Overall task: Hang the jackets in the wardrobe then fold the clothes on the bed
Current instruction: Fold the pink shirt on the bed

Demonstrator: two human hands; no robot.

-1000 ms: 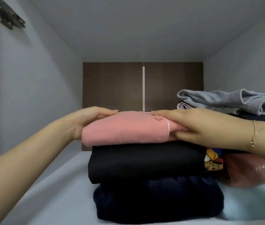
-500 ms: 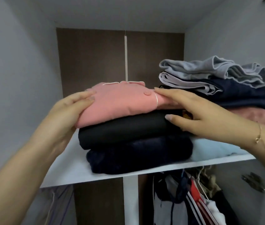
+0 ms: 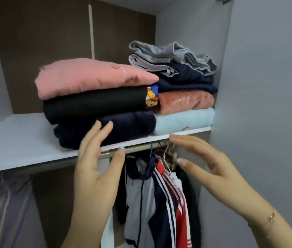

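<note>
Judging by the jackets (image 3: 161, 199) hanging on the rail and the pink fold (image 3: 91, 77) topping the left stack on the shelf (image 3: 16, 140), little seems left (the bed is unseen), with left hand (image 3: 97, 169) and right hand (image 3: 213, 169) spread, holding nothing.

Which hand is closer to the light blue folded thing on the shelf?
The right hand. Its fingertips reach just below the light blue folded cloth, under the shelf edge. The left hand is further left, before the dark navy bundle.
</note>
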